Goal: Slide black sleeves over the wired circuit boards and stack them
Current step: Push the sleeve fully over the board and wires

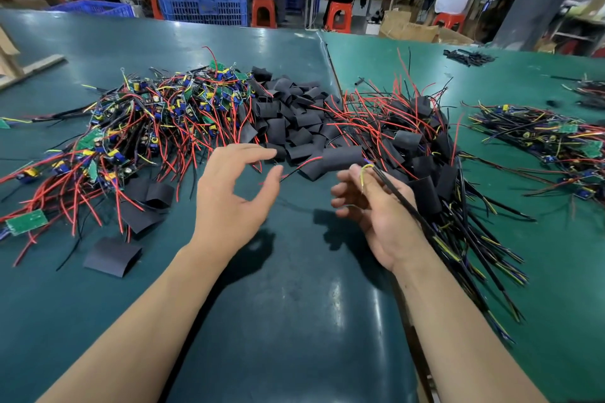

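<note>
From the head camera, the right hand is palm up with its fingers curled round a black cable and a yellow wire; at the cable's far end hangs a sleeved board, just past the fingertips, with a red wire poking out of its left end. The left hand hovers just to the left of it, thumb and fingers bent but apart, gripping nothing.

On the green table, a heap of bare wired circuit boards lies at the left, too tangled to count. Behind the hands sits a pile of empty black sleeves, dozens at least. Three loose sleeves lie at near left, one flat sleeve closest. The stack of finished boards spreads to the right of the right hand, uncountable.
</note>
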